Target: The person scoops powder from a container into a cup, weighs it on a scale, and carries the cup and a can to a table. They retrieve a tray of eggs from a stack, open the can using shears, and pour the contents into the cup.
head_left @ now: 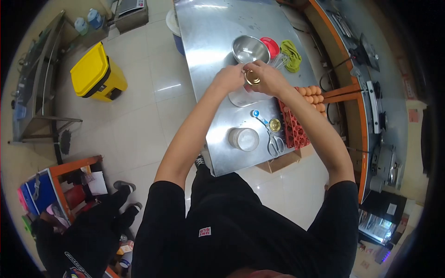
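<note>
Over the near side of a steel mixing bowl [251,48], my two hands meet. My right hand [270,78] is closed around a small gold-coloured round container [252,77], perhaps a tin or jar. The curled fingers of my left hand [229,78] meet the right fingers at its edge; what they pinch is hidden. Beneath the hands stands a clear container [245,98], partly covered. Nearer me are a glass jar [244,139], scissors [276,145], a blue measuring spoon [256,113] and a loose gold lid [275,124].
Red egg trays [295,133] with brown eggs [314,98] sit at the steel table's [218,28] right edge. Beyond the hands lie a whisk [280,60], a green cloth [291,56] and a red dish [270,46]. A yellow bin [98,74] stands left; another person [88,231] is lower left.
</note>
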Action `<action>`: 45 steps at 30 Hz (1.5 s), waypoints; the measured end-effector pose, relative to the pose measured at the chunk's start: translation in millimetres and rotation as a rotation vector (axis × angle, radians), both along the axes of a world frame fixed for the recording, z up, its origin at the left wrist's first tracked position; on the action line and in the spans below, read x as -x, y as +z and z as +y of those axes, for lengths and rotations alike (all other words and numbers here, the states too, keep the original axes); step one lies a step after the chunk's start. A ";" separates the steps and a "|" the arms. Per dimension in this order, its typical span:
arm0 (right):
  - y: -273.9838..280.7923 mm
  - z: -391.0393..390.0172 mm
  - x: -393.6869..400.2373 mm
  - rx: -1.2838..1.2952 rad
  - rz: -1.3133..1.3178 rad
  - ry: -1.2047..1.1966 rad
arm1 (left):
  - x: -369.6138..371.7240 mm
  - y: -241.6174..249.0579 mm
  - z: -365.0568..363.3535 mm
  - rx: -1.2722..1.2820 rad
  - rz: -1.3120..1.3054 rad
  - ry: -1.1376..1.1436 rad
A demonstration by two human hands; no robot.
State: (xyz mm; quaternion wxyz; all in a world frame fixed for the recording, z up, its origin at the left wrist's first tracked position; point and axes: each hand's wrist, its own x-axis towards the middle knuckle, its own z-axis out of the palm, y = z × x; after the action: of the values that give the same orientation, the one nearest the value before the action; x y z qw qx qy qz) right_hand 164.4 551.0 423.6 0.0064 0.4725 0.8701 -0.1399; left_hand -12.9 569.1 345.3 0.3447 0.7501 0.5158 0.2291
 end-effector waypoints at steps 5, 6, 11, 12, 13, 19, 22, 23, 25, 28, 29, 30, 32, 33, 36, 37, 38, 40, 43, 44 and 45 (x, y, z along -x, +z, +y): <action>-6.1 -7.9 -0.7 -0.076 -0.020 0.008 | 5.1 2.9 -5.1 0.032 0.007 0.013; -7.5 -13.7 -4.1 -0.035 0.002 0.034 | 5.7 4.8 -9.3 0.029 -0.014 0.014; -8.7 -28.1 -4.7 -0.016 -0.049 0.116 | 5.0 6.4 -14.4 0.032 0.005 -0.092; -5.4 -31.8 -3.5 -0.022 -0.066 0.097 | 3.1 4.9 -14.2 0.023 -0.002 -0.093; 0.1 -35.4 -2.4 -0.026 -0.087 0.080 | 2.9 3.2 -12.2 0.017 -0.045 -0.145; 2.1 -26.1 -6.9 -0.099 0.000 -0.062 | 29.6 7.5 -26.6 0.162 -0.391 -0.130; 5.4 -22.1 -9.3 -0.031 -0.015 -0.003 | 16.7 -27.8 -45.8 -0.147 -0.436 -0.134; 7.9 -20.8 -9.8 0.004 -0.032 0.038 | 11.2 -31.0 -50.7 -0.163 -0.454 -0.147; 1.4 -17.3 -14.2 0.062 -0.017 0.061 | -2.6 -37.0 -58.5 -0.155 -0.562 -0.062; 3.8 -20.6 -7.2 0.014 0.014 0.002 | -9.0 -40.6 -58.8 -0.183 -0.519 -0.081; 5.7 -25.7 -5.8 -0.021 0.025 -0.038 | -10.5 -42.1 -60.4 -0.196 -0.539 -0.092; 6.7 -27.5 -6.8 0.032 0.013 0.017 | -10.8 -43.2 -60.5 -0.211 -0.557 -0.101; 6.4 -27.2 -8.3 0.134 -0.001 0.126 | -7.6 -45.9 -59.2 -0.244 -0.581 -0.103; 4.7 -30.5 -8.3 0.100 -0.023 0.080 | -7.7 -48.3 -60.5 -0.257 -0.591 -0.102; 7.6 -39.1 -2.7 0.026 -0.086 -0.028 | -9.5 -52.2 -61.6 -0.230 -0.595 -0.119; 14.4 -45.1 4.1 0.025 -0.097 -0.055 | -8.5 -53.1 -62.3 -0.207 -0.586 -0.133; 18.2 -45.9 8.5 0.024 -0.108 -0.077 | -7.9 -53.4 -61.5 -0.212 -0.582 -0.118; 8.6 -38.6 -4.5 0.057 -0.092 0.050 | -13.1 -58.3 -61.2 -0.216 -0.574 -0.111; 13.7 -26.8 -10.6 0.098 -0.135 0.116 | -16.8 -61.4 -63.1 -0.243 -0.596 -0.134; 16.7 -23.8 -10.4 0.110 -0.161 0.118 | -19.1 -61.7 -62.9 -0.262 -0.633 -0.124; 15.8 -21.2 -10.6 0.097 -0.142 0.124 | -20.9 -60.8 -62.3 -0.281 -0.670 -0.113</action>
State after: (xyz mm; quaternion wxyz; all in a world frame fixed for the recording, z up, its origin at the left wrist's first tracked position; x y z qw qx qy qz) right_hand 175.0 529.7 439.4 0.0996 0.4255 0.8873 -0.1475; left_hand 8.0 506.8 284.5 0.4002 0.7008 0.2954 0.5114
